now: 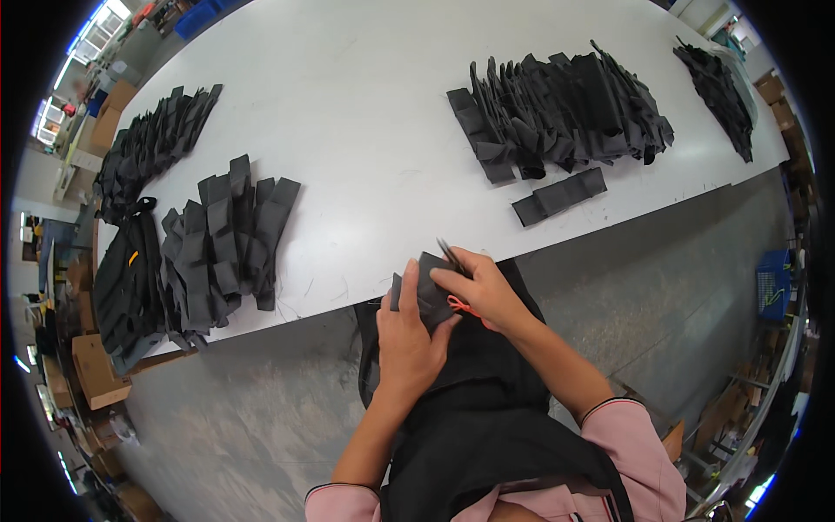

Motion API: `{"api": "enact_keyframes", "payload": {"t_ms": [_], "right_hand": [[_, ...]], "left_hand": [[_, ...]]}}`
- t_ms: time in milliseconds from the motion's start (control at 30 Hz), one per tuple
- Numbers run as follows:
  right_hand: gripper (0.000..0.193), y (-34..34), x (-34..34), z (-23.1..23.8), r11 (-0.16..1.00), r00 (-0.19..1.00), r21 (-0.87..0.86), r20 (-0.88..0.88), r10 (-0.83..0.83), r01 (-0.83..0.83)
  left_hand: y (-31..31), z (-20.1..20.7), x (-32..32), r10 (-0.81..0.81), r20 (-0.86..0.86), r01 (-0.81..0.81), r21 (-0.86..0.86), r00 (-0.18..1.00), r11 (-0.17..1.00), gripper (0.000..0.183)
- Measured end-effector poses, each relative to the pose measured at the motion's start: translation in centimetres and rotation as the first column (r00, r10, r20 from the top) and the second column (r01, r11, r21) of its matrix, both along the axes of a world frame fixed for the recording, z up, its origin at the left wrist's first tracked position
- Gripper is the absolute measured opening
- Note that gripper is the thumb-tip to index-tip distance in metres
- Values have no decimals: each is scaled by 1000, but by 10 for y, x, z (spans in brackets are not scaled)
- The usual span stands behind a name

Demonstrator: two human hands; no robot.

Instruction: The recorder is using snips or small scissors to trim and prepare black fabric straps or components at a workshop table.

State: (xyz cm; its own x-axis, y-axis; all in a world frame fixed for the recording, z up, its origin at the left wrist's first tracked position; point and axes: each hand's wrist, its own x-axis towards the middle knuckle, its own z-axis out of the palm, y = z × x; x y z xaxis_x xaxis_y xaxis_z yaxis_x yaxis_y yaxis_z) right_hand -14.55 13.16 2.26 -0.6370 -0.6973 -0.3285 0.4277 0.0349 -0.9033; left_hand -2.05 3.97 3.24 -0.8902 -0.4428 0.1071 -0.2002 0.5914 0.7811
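Observation:
At the near edge of the table, my left hand [405, 344] is closed on a folded dark grey fabric piece [428, 290], its thumb below and its fingers along the side. My right hand [489, 294] is closed too, its thumb pressing the upper right of the fabric. Dark, narrow blades of what look like thread snips [449, 254] stick out above its fingers; the rest is hidden in the palm. A red-orange cord [458, 304] hangs under that hand. Just up and right lies a single dark grey fabric strip [559, 197].
A large pile of dark strips [565, 109] lies across the white table [365, 113] at the far right. Two more piles, a nearer one [230, 239] and a farther one [156, 143], are on the left beside a black bag [129, 270]. A dark bundle [718, 96] lies at the right corner.

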Motion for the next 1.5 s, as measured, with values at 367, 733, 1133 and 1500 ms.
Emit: {"api": "enact_keyframes", "payload": {"t_ms": [367, 733, 1133, 1500], "right_hand": [[14, -8, 10, -16, 985, 977, 106, -179, -118, 138], [28, 36, 23, -2, 970, 268, 177, -955, 128, 166], [23, 35, 27, -6, 981, 331, 99, -943, 39, 169], [20, 15, 24, -19, 970, 949, -179, -240, -204, 163]], "left_hand": [[-13, -9, 15, -122, 18, -16, 1000, 992, 20, 44], [-15, -5, 9, -46, 94, -89, 991, 994, 97, 27], [-15, -1, 10, -66, 128, -122, 988, 990, 90, 33], [-10, -26, 25, 79, -103, 130, 734, 991, -667, 44]]}}
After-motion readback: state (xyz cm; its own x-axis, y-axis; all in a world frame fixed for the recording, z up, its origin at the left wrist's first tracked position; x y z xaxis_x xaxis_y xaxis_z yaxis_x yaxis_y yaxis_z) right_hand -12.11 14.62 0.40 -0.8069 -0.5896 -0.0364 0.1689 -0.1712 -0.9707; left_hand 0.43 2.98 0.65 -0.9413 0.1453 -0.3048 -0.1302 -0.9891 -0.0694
